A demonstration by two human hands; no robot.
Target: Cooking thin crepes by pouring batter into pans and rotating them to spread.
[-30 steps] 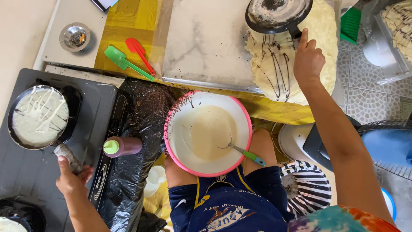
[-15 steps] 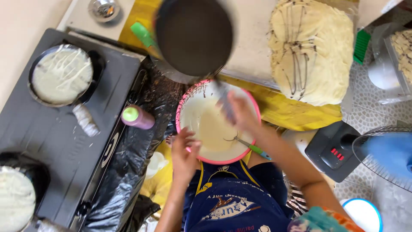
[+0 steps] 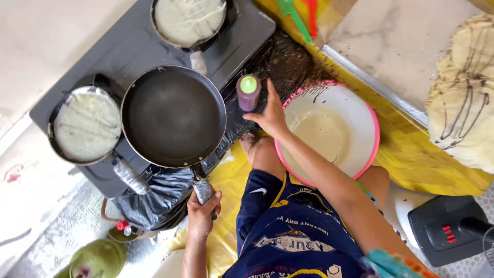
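**Empty pan held over the stove, other hand at the batter bowl**

Left hand [image 3: 203, 212] wrapped tight around the taped handle of a large dark frying pan [image 3: 173, 115], fingers closed on it. Pan empty, held level, partly over the grey stove [image 3: 128, 49] and partly over the crumpled black plastic sheet [image 3: 164, 193] beside it. On the stove, two smaller pans with pale batter spread inside: one [image 3: 86, 125] just left of the big pan, one [image 3: 189, 20] at the far end.

Right hand [image 3: 270, 113] stretched across the near rim of a white bowl with a pink edge [image 3: 355, 116], fingers spread open, holding nothing, tips just beside a small purple bottle with a green cap [image 3: 248, 91]. Bowl holding thin cream batter, set on a yellow cloth [image 3: 411, 159]. Stack of thin pancakes [image 3: 465, 98] well off to the right.
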